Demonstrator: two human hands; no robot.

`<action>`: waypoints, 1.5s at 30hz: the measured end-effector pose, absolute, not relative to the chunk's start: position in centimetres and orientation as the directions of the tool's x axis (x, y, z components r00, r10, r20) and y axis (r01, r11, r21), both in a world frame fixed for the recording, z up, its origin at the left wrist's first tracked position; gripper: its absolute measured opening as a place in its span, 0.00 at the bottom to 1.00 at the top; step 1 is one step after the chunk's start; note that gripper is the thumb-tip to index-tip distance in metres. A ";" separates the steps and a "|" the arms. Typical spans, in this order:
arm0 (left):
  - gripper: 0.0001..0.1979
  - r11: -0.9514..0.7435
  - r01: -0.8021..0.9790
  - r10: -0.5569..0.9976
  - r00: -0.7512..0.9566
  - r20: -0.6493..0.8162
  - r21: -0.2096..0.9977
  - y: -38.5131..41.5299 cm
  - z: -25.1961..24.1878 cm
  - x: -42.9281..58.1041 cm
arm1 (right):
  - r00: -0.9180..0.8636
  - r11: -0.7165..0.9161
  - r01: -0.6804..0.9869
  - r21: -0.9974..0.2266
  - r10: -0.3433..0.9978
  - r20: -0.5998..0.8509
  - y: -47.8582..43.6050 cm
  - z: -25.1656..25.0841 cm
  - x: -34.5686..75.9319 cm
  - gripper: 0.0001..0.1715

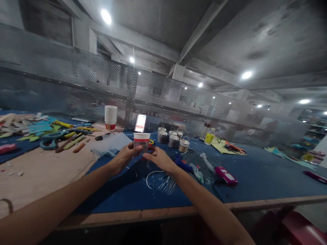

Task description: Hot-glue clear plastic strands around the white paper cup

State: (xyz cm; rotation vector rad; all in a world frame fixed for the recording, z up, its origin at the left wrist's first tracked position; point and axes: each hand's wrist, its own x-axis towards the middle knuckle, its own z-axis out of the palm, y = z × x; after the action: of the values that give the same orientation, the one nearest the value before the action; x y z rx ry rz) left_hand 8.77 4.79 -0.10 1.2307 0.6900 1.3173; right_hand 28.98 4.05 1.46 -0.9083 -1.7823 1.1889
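Blue-covered table (258,175) is running along a mesh partition (158,90). Left hand (129,152) is gripping the paper cup (142,137) over the table; right hand (160,158) is sitting at its lower side, can't tell if holding. Handled buckets (173,140) to the right are looking done; this cup is showing no handle, so probably awaiting more work. Stacked cups (110,116) are looking unused.

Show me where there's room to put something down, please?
The blue mat is bare between the pink pack and the purple thing far right, and again between the left arm and the clear strips. It's crowded back left with sticks, and right of the cup with buckets.
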 end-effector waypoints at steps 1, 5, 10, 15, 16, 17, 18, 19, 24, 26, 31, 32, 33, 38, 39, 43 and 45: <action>0.30 -0.177 -0.327 0.949 0.193 0.249 0.928 4.7 -0.1 8.7 | -0.392 0.306 0.156 -0.939 0.892 0.226 4.3 1.4 29.1 0.32; 0.27 -0.142 -0.296 0.963 0.181 0.202 0.945 4.2 0.1 8.9 | -0.258 0.388 0.188 -0.902 0.906 0.336 4.7 1.5 30.6 0.19; 0.27 -0.118 -0.262 0.960 0.216 0.177 0.958 3.9 0.2 9.0 | -0.203 0.470 0.135 -0.872 0.875 0.440 4.4 2.0 31.4 0.21; 0.25 -0.113 -0.292 0.932 0.300 0.203 0.950 4.2 -0.3 9.0 | -0.160 0.473 0.122 -0.873 0.877 0.453 4.2 2.1 31.3 0.20; 0.25 -0.104 -0.296 0.931 0.308 0.198 0.949 4.2 -0.4 9.0 | -0.155 0.475 0.118 -0.872 0.876 0.456 4.2 2.1 31.3 0.20; 0.25 -0.096 -0.299 0.932 0.308 0.191 0.950 4.2 -0.4 9.0 | -0.153 0.475 0.111 -0.873 0.876 0.458 4.2 2.1 31.4 0.20; 0.25 -0.089 -0.298 0.933 0.308 0.184 0.950 4.2 -0.4 9.0 | -0.150 0.476 0.101 -0.874 0.875 0.460 4.2 2.0 31.4 0.20; 0.25 -0.087 -0.297 0.933 0.310 0.182 0.951 4.1 -0.3 9.1 | -0.150 0.476 0.092 -0.875 0.875 0.460 4.3 2.0 31.4 0.20; 0.25 -0.085 -0.292 0.915 0.355 0.191 0.953 3.6 0.1 9.2 | -0.145 0.470 0.070 -0.880 0.878 0.457 4.4 1.9 31.3 0.19; 0.27 -0.079 -0.293 0.915 0.357 0.186 0.953 3.4 0.3 9.3 | -0.139 0.467 0.077 -0.881 0.880 0.455 4.4 1.9 31.3 0.19; 0.26 -0.079 -0.309 0.904 0.378 0.198 0.948 3.3 0.3 9.3 | -0.127 0.465 0.087 -0.881 0.882 0.453 4.2 2.0 31.3 0.19; 0.25 -0.079 -0.308 0.903 0.381 0.199 0.948 3.4 0.2 9.2 | -0.124 0.462 0.080 -0.883 0.884 0.451 4.2 2.0 31.3 0.19; 0.25 -0.079 -0.309 0.901 0.384 0.200 0.948 3.5 0.1 9.2 | -0.125 0.458 0.069 -0.886 0.885 0.448 4.1 2.0 31.3 0.19; 0.24 -0.077 -0.322 0.875 0.431 0.218 0.944 3.9 -0.4 9.0 | -0.136 0.456 0.049 -0.888 0.884 0.447 4.2 1.9 31.3 0.19; 0.24 -0.077 -0.322 0.871 0.438 0.221 0.944 3.9 -0.4 9.0 | -0.131 0.460 0.058 -0.886 0.884 0.450 4.3 1.8 31.4 0.19; 0.25 -0.084 -0.325 0.868 0.440 0.229 0.942 3.6 0.0 9.2 | -0.121 0.467 0.090 -0.880 0.882 0.456 4.4 1.7 31.5 0.18; 0.26 -0.082 -0.321 0.874 0.431 0.223 0.944 3.4 0.2 9.3 | -0.120 0.466 0.098 -0.879 0.882 0.455 4.4 1.6 31.5 0.18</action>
State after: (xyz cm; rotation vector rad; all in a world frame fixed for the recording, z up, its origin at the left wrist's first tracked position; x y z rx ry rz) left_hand 9.29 3.39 0.20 1.2884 0.5624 1.0833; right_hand 31.53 4.41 1.62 -0.8830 -1.5567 0.8467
